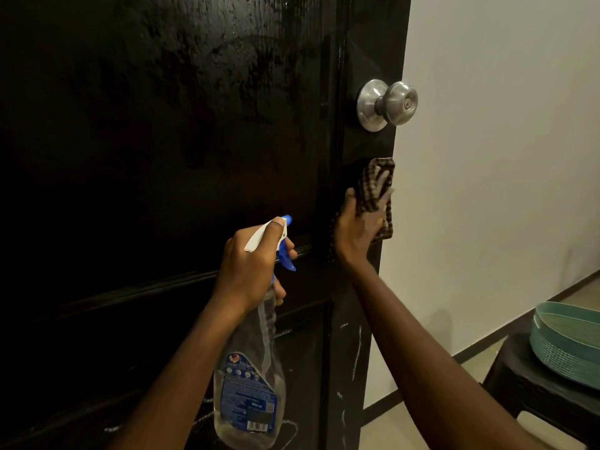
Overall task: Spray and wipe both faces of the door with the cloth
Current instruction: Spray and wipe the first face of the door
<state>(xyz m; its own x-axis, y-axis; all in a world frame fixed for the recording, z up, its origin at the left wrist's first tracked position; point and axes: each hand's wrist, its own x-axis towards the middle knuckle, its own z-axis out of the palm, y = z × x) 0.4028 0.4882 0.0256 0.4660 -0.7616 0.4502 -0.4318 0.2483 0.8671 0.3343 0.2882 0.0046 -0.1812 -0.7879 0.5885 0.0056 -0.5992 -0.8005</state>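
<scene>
Pale wall, black stool (532, 384) and green basket (565, 345) sit right of the glossy black door (162, 157), long axis vertical, free edge and knob (389, 103) at right. Right hand (357, 228) presses the cloth (367, 177) against the door's right edge just below the knob, fingers spread fairly straight; cloth looks soft, light and limp, best pinned under a flat palm. Left hand (250, 264) fingers curl round the neck of the spray bottle (250, 401), near upright, nozzle toward the door.
</scene>
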